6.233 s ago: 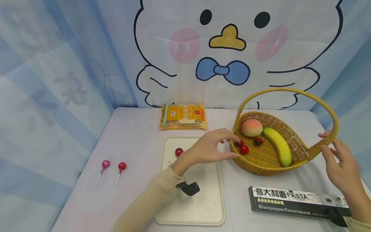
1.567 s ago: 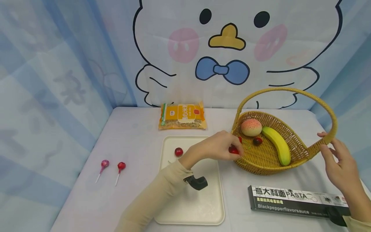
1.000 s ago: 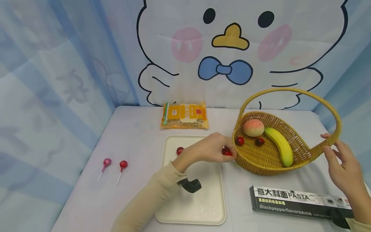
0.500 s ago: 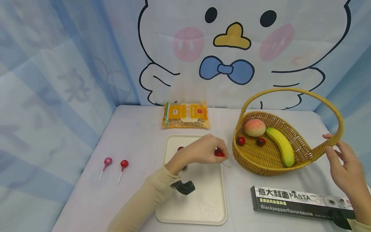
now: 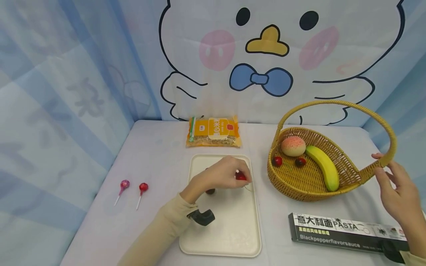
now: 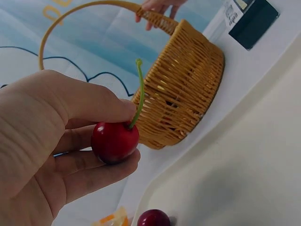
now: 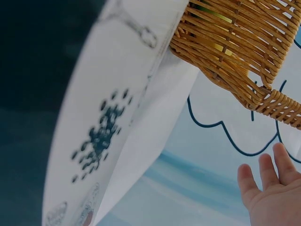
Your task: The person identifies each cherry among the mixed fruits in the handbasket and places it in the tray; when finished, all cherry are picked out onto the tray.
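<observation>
A cream rectangular plastic tray [image 5: 226, 231] lies nearest, its long axis six to twelve o'clock. Over it, the left hand [image 5: 226, 173] pinches a glossy round red cherry with green stem [image 6: 114, 142]; from there the tan wicker basket [image 5: 301, 179] lies at three o'clock. The right hand [image 5: 401, 194], nearer the basket, has loosely straight fingers beside its handle [image 5: 393, 138], contact hard to tell. Beyond the tray, at twelve o'clock, lies an orange plastic packet [image 5: 213, 133].

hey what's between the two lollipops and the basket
In the head view, the tray lies between them, with the left hand over it pinching a cherry; the left wrist view shows another cherry on it.
</observation>
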Demonstrator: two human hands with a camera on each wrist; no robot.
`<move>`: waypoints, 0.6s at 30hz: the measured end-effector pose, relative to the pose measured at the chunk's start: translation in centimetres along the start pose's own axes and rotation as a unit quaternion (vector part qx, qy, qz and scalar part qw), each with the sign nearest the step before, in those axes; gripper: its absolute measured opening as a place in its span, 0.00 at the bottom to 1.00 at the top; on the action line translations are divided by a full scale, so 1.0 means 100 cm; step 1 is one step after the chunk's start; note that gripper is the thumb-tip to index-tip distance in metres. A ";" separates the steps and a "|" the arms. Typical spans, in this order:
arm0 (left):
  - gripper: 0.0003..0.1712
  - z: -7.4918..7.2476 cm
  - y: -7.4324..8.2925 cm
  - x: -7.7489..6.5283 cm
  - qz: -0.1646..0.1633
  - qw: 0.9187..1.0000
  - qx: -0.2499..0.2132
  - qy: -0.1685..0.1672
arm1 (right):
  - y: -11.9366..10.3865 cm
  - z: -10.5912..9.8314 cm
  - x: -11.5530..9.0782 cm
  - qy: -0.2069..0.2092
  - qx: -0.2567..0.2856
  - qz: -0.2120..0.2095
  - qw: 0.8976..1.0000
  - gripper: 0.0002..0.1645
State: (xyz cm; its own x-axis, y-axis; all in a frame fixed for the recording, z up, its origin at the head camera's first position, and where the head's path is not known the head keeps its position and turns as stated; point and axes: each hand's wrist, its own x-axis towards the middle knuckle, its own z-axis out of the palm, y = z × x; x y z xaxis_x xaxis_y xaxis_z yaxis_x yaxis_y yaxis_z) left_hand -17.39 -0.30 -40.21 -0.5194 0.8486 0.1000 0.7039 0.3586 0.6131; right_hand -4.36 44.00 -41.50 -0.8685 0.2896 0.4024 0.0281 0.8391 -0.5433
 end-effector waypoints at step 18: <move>0.03 0.006 -0.014 -0.021 -0.051 0.999 -0.005 0.010 | -0.003 0.000 0.001 -0.017 0.011 0.023 1.000 0.29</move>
State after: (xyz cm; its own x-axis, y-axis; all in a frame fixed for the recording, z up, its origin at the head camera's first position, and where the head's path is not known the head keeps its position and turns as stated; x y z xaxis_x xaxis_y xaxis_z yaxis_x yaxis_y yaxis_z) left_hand -16.96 -2.35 -41.73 -0.5976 0.8001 0.0533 0.6426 0.4381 0.6287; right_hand -4.42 43.77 -41.33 -0.8827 0.3115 0.3518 0.0573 0.8145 -0.5774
